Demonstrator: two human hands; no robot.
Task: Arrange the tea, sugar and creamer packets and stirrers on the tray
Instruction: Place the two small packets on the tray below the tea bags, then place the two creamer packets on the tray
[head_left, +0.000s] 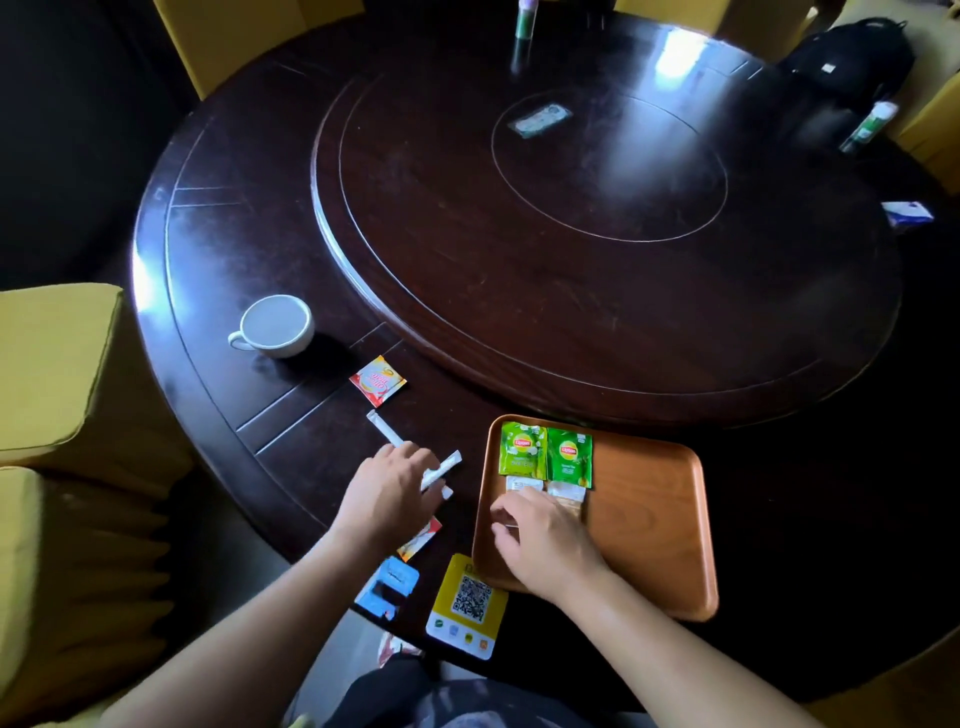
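An orange-brown tray (654, 519) lies on the dark round table near its front edge. Two green tea packets (545, 452) sit side by side at the tray's far left, with pale packets (563, 491) just below them. My right hand (545, 545) rests on the tray's left part, fingers on a pale packet. My left hand (389, 493) is left of the tray, fingers closed around a white stick packet (444, 467). Another white stick (383, 428) lies beyond that hand. A red packet (377, 387) lies farther out, and another red packet (421, 538) shows under my left wrist.
A white cup (275, 325) stands at the left of the table. A blue card (387, 587) and a yellow QR-code card (467, 605) lie at the front edge. A raised turntable (597, 234) fills the table's middle. Yellow chairs (52, 389) stand at the left.
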